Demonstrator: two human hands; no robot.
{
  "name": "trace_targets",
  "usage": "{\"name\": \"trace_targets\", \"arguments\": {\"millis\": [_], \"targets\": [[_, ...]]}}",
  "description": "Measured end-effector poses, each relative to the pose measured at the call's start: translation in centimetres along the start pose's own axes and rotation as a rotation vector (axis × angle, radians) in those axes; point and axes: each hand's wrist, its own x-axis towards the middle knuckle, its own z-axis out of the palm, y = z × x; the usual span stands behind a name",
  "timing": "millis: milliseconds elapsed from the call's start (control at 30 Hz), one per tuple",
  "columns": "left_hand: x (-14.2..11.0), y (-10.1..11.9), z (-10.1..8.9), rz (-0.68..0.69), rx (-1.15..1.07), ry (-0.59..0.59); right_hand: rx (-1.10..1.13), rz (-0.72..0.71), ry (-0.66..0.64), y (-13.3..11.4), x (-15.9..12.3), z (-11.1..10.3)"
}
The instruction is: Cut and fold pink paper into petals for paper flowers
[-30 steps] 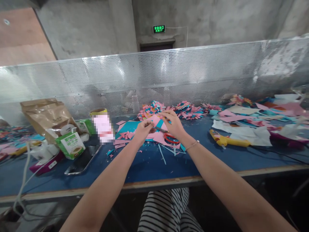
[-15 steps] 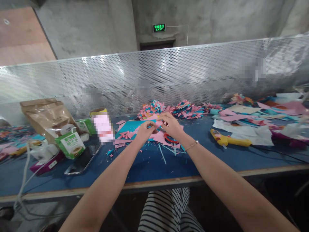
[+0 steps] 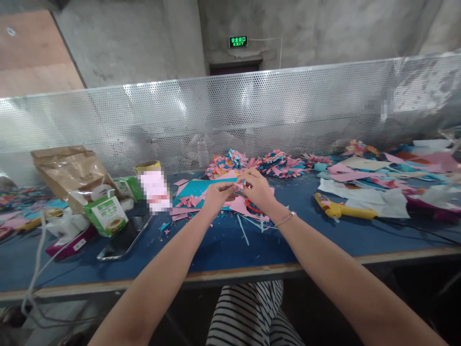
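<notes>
Left hand (image 3: 219, 194) and right hand (image 3: 257, 190), each grip pinched closed, share small pink paper (image 3: 238, 186), seemingly to steady it, with a yellow glue gun (image 3: 345, 211) at their three o'clock.

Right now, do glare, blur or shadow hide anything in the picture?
In the head view, glare dots the perforated screen and dark shadow lies under the table; in that same head view, pixelation masks a patch over the yellow container, and the pink paper between the left grip and right grip looks soft, its edges hard to read.
</notes>
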Motion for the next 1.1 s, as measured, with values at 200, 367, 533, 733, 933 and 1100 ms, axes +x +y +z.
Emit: {"name": "trace_targets", "arguments": {"millis": [200, 367, 533, 733, 933, 1100], "targets": [[0.1, -0.1, -0.1, 0.143, 0.106, 0.063, 0.029, 0.013, 0.073, -0.4, 0.1, 0.0], [0.2, -0.3, -0.2, 0.238, 0.07, 0.06, 0.083, 0.016, 0.077, -0.7, 0.1, 0.1], [0.5, -0.5, -0.4, 0.249, 0.03, 0.075, 0.176, 0.106, 0.074, -0.5, 0.0, 0.3], [0.6, -0.7, -0.4, 0.221, -0.012, 0.069, 0.206, 0.188, 0.044, -0.6, 0.1, 0.5], [0.7, -0.8, -0.3, 0.213, -0.088, 0.085, 0.246, 0.277, 0.037, -0.9, 0.3, 0.5], [0.9, -1.1, -0.5, 0.214, 0.006, 0.151, 0.284, 0.448, -0.083, -0.2, 0.3, 0.8]]}}
